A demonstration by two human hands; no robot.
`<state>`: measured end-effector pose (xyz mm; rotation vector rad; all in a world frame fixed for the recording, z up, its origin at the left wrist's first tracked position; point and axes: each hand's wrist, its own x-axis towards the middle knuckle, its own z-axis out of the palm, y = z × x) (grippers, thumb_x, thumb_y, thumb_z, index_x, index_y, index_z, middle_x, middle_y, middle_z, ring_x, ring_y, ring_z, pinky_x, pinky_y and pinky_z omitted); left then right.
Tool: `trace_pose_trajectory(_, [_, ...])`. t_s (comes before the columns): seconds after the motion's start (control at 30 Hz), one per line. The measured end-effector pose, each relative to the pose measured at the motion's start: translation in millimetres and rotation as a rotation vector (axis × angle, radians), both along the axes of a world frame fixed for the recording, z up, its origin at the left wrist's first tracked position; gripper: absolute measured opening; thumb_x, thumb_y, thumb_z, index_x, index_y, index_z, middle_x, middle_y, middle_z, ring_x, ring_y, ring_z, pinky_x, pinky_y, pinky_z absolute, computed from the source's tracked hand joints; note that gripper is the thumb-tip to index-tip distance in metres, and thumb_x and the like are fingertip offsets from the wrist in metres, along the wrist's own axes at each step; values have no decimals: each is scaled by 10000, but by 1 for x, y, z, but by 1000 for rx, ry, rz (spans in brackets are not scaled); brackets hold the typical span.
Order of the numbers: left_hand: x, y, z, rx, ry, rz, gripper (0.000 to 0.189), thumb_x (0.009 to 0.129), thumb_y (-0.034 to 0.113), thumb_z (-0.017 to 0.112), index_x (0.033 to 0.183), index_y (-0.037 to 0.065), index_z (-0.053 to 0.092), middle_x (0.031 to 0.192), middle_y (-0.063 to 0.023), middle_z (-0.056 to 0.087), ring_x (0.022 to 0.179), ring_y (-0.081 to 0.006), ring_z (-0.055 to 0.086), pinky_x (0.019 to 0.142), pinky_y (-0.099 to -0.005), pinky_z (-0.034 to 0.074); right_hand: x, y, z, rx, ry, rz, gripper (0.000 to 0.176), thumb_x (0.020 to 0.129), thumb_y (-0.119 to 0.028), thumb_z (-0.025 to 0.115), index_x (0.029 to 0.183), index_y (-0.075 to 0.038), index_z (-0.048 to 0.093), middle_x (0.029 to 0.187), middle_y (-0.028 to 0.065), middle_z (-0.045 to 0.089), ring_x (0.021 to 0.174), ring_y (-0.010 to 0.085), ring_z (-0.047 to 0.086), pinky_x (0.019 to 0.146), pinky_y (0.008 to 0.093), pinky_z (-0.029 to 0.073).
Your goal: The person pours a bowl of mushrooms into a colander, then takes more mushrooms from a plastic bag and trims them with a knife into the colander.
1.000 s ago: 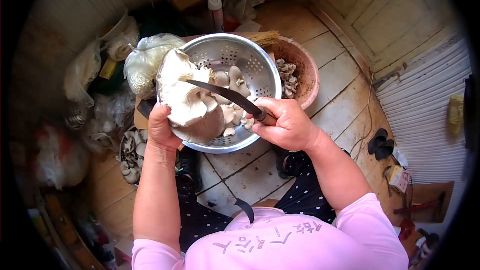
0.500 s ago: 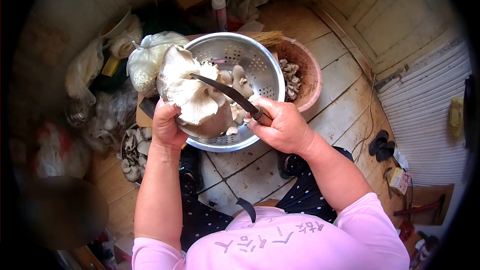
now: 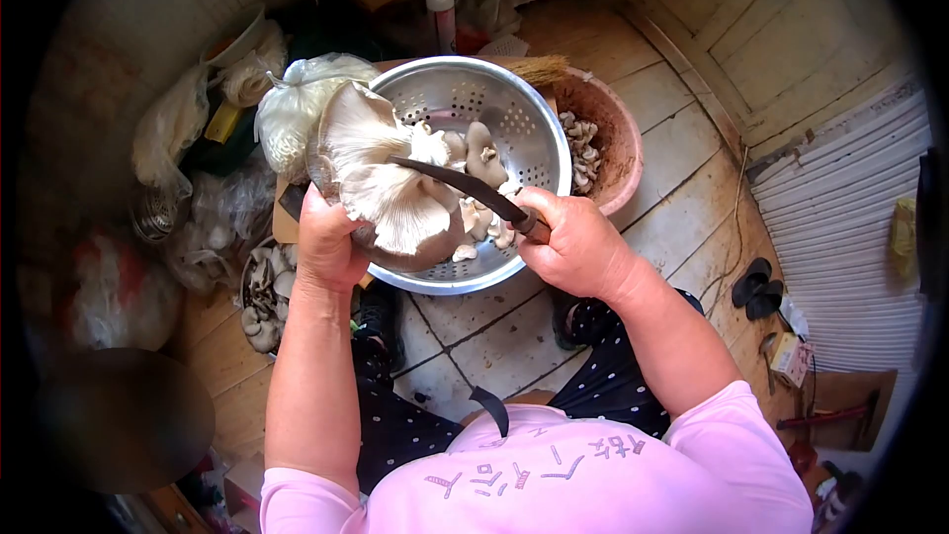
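Observation:
My left hand [image 3: 331, 240] is closed on the lower left edge of a large oyster mushroom cluster [image 3: 381, 183], its pale gills facing up. My right hand [image 3: 573, 245] grips the wooden handle of a knife [image 3: 465, 186] with a dark, curved blade. The blade's tip lies against the gills near the cluster's stem. Beneath both hands is a metal colander [image 3: 539, 133] with perforated sides. Smaller oyster mushrooms [image 3: 484, 160] lie inside it, partly hidden by the blade and the big cluster.
A pink basin [image 3: 625, 129] with small mushrooms [image 3: 581, 150] stands to the right behind the colander. More mushrooms [image 3: 265, 307] fill a container at left. Plastic bags [image 3: 306, 109] crowd the left wall. A spray can [image 3: 441, 18] stands behind; dark slippers [image 3: 758, 289] lie at right.
My right hand and the knife have shifted slightly right and down. The cluster has turned a little in my left hand, showing more of its gills. The view has moved slightly.

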<state>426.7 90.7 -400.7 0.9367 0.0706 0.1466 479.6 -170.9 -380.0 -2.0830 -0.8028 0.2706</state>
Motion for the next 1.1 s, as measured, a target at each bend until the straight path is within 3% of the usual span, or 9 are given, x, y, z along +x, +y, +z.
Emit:
trace_pose_trajectory(0.03, [0,-1,1,-8,8,-10,639,689,58,715,1281,-38,493,1160,-108,631,1035,-217,637,927,-355,500,1,-1,1,0,2,-1,198,801,-43,640,995,-55,607,788,121,661,696,233,647,666,325,503])
trace_pose_trajectory(0.1, [0,-3,-4,-25,39,-13,660,681,44,713,1296,-30,482,1172,-109,626,1041,-214,633,916,-350,504,3,-1,2,-73,36,17,288,800,-128,602,1080,-63,591,944,208,664,905,402,638,793,453,508])
trace_pose_trajectory(0.23, [-1,-13,-7,13,101,-31,676,689,40,674,1326,-13,452,1200,-111,614,1051,-223,630,921,-363,503,-1,4,-1,-130,20,-29,267,799,-115,602,1061,-65,592,926,205,666,895,403,639,778,454,511])
trace_pose_trajectory(0.53, [-1,-6,-20,-284,67,-70,596,725,50,628,1294,-53,485,1189,-148,629,1070,-263,633,954,-386,503,3,0,-2,-79,-48,-60,232,793,-118,605,1020,-74,593,894,192,671,851,394,649,753,461,519])
trace_pose_trajectory(0.6, [-2,-3,-20,-316,43,-66,592,728,49,622,1294,-54,485,1187,-151,630,1070,-266,633,962,-389,500,2,-1,-4,-46,-114,-92,211,756,-35,620,964,-66,596,734,141,636,682,317,649,626,366,501])
trace_pose_trajectory(0.63, [-2,-3,-20,-349,19,-62,588,730,47,617,1293,-55,486,1185,-154,631,1070,-270,633,970,-393,497,3,-2,-6,-45,-114,-93,211,756,-35,620,964,-66,596,734,141,636,682,317,649,626,366,501])
trace_pose_trajectory(0.9, [-2,-10,-6,-169,80,-72,745,658,96,736,1334,-35,452,1224,-127,612,1094,-248,619,975,-387,490,5,0,-4,-42,-82,-76,235,759,-37,621,991,-69,608,709,126,631,648,280,642,623,353,495])
trace_pose_trajectory(1.03, [-3,-11,-16,-154,101,-91,738,668,109,744,1331,-34,455,1234,-121,607,1102,-251,617,970,-382,492,5,6,-2,-44,-6,-54,221,770,-98,615,987,-61,593,827,210,659,832,407,640,744,463,513])
trace_pose_trajectory(1.1, [-1,-8,-22,-104,50,-82,767,704,268,774,1349,-7,462,1286,-131,579,1161,-257,581,1023,-387,455,6,5,-1,-62,-18,-56,227,765,-108,628,984,-55,600,838,215,657,840,407,640,748,458,510])
